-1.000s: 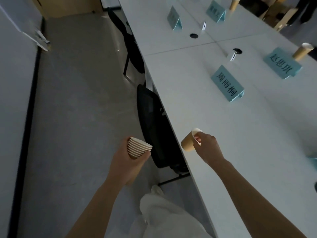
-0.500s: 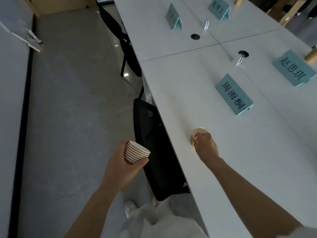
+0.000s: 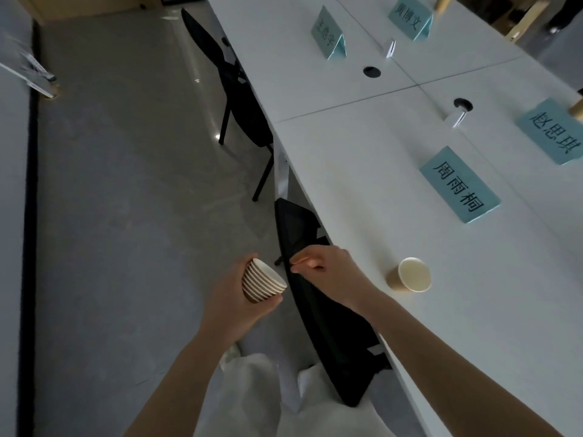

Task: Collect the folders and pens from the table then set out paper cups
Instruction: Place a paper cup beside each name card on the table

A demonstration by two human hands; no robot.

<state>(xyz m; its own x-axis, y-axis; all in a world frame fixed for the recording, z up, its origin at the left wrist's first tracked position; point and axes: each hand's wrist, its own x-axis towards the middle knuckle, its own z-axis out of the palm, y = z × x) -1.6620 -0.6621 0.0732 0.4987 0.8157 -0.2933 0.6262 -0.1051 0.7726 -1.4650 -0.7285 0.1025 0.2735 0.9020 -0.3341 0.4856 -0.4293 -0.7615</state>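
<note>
My left hand (image 3: 235,299) grips a nested stack of paper cups (image 3: 263,283) over the floor, left of the white table (image 3: 362,171). My right hand (image 3: 325,268) hovers just right of the stack, above a black chair back, with fingers pinched together and nothing in them. A single brown paper cup (image 3: 410,275) stands upright on the table, near its front edge, in front of a teal name card (image 3: 459,184). Parts of two more cups show at the far right edge (image 3: 577,107) and the top (image 3: 441,3).
Black chairs are tucked along the table's left side, one below my hands (image 3: 321,298) and one further up (image 3: 233,80). More teal name cards (image 3: 328,34) (image 3: 410,17) (image 3: 555,130) and two round cable holes (image 3: 371,71) sit on the table. Grey floor stretches to the left.
My right hand set the single cup down on the table, let go, and drew back left to the stack. The view moved forward along the table.
</note>
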